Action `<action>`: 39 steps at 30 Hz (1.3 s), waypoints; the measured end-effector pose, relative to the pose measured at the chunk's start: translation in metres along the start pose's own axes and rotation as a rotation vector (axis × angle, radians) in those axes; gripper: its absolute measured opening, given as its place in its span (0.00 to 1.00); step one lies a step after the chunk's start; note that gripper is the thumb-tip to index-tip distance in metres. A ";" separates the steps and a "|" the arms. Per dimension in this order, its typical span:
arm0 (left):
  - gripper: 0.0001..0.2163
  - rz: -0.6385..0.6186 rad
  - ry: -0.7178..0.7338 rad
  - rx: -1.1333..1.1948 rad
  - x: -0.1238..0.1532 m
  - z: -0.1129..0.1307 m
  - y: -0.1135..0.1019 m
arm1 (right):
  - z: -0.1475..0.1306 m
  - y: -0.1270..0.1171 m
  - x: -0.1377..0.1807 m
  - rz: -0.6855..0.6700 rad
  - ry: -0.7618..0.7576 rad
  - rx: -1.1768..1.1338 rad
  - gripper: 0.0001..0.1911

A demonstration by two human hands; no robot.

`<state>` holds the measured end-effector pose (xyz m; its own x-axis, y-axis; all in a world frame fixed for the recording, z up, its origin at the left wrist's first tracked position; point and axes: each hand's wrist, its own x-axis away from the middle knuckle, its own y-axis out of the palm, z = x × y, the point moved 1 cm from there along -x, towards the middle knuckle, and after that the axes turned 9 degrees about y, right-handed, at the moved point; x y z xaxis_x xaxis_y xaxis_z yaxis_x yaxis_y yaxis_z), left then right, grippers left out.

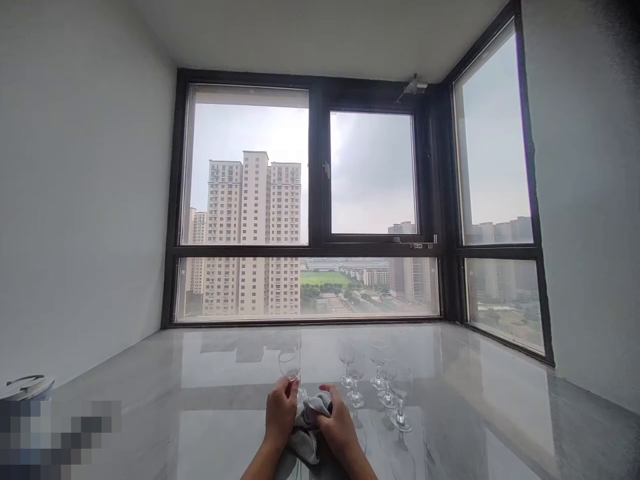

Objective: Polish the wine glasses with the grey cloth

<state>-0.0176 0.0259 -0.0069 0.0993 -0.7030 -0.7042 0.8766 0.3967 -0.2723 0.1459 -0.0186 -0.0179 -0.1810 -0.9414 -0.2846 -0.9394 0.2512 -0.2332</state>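
My left hand (281, 410) pinches a clear wine glass (289, 364) just below its bowl, holding it upright. Bunched in my right hand (341, 421) is a grey cloth (305, 441), which hangs down between both hands. The cloth lies close against the lower part of the glass; whether it touches the foot is hidden. To the right of my right hand, several more stemmed glasses stand upright on the glossy surface, the nearest glass (401, 399) among them.
The glossy grey sill (210, 407) stretches back to dark-framed windows (310, 251). White walls close in on the left and right. At the far left edge sits a lidded container (27, 388), partly covered by a pixelated patch.
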 end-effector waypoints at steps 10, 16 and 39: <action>0.21 0.099 0.013 0.015 -0.004 -0.016 0.000 | -0.002 0.002 0.001 0.017 -0.021 -0.068 0.27; 0.18 -0.225 0.086 0.072 0.004 -0.001 0.008 | 0.009 0.002 -0.006 0.113 -0.087 -0.101 0.35; 0.23 -0.630 0.193 0.092 0.011 0.021 0.010 | 0.011 0.002 -0.005 0.131 -0.179 -0.129 0.29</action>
<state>0.0020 0.0098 -0.0040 -0.5234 -0.6624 -0.5360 0.7773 -0.1135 -0.6188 0.1482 -0.0107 -0.0269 -0.2602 -0.8451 -0.4670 -0.9428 0.3268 -0.0660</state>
